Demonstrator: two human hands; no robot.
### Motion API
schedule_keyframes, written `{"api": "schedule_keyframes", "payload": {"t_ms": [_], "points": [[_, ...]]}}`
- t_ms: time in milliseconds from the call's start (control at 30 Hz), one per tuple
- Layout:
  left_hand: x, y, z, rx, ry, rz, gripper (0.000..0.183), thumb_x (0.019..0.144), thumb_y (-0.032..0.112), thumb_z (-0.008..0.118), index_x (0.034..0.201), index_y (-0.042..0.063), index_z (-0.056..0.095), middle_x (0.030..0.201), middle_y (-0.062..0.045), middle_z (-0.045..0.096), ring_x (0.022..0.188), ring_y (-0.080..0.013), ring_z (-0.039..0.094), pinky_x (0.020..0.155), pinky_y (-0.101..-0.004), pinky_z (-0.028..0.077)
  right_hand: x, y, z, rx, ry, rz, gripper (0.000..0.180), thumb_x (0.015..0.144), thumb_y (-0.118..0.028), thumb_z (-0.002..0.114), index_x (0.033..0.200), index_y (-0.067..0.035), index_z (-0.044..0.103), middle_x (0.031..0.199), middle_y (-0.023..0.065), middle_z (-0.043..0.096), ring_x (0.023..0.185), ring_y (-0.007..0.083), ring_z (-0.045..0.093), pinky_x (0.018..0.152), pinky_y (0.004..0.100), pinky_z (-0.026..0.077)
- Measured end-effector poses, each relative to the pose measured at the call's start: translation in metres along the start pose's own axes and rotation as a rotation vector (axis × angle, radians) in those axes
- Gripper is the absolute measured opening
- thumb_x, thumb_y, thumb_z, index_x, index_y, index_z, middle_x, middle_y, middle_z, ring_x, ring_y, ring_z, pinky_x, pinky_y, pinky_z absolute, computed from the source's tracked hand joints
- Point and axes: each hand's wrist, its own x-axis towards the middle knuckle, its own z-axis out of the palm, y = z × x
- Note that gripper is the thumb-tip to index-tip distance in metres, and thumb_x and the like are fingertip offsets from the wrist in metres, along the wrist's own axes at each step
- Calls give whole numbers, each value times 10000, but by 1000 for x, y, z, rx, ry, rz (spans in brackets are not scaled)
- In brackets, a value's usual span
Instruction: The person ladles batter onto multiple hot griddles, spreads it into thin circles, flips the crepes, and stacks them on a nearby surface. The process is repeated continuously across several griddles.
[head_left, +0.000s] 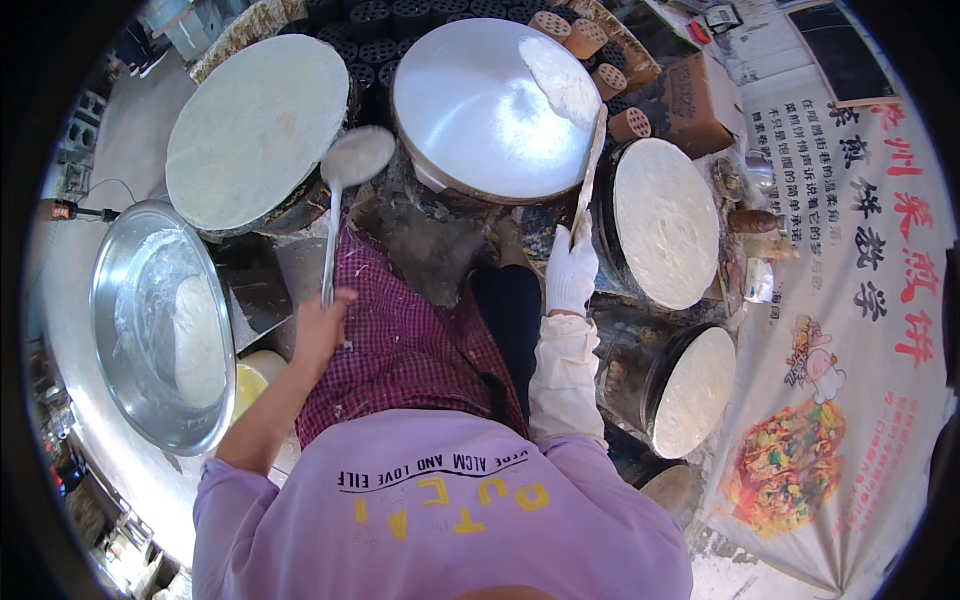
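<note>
My bare left hand (322, 324) is closed around the handle of a metal ladle (358, 156), whose blurred bowl is beside the edge of the left griddle. My right hand (571, 274), in a white knit glove, grips a long wooden scraper (590, 169) that reaches up along the rim of the large round metal pan (480, 97). A patch of white batter or dough (559, 82) lies on the pan's upper right, by the scraper's tip. A thin pale flatbread (259, 135) covers the left griddle. At the left, a steel basin (124, 360) holds a white dough mass (201, 345).
More round griddles at the right bear pale flatbreads (666, 223) (694, 394). Honeycomb coal briquettes (379, 51) stand behind the pan, with a cardboard box (694, 105) near them. A yellow-lined container (251, 386) is beside the basin. A printed banner (840, 337) lies at the far right.
</note>
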Motion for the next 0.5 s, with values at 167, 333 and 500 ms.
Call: {"api": "schedule_keyframes", "payload": {"t_ms": [167, 333, 500], "points": [[-16, -73, -4, 148, 126, 73, 199, 906, 145, 563, 941, 57, 738, 596, -41, 587, 516, -141, 562, 512, -317, 438, 23, -23, 29, -208, -51, -9, 502, 964, -373, 483, 1421, -172, 431, 1012, 296, 657, 923, 481, 641, 799, 569, 511], [-22, -87, -1, 379, 164, 340, 204, 845, 142, 584, 943, 28, 722, 862, -163, 673, 814, -338, 645, 756, -407, 491, 71, -65, 58, 298, -112, 49, 553, 920, -329, 502, 1429, -113, 482, 1169, 282, 645, 1068, 422, 638, 931, 452, 500], [-22, -98, -9, 288, 179, 419, 211, 836, 128, 574, 946, 29, 724, 876, -153, 682, 816, -310, 661, 768, -380, 507, 63, -22, 51, 126, 115, -223, 550, 938, -334, 518, 1387, -16, 508, 1181, 288, 641, 1121, 389, 629, 958, 412, 491]]}}
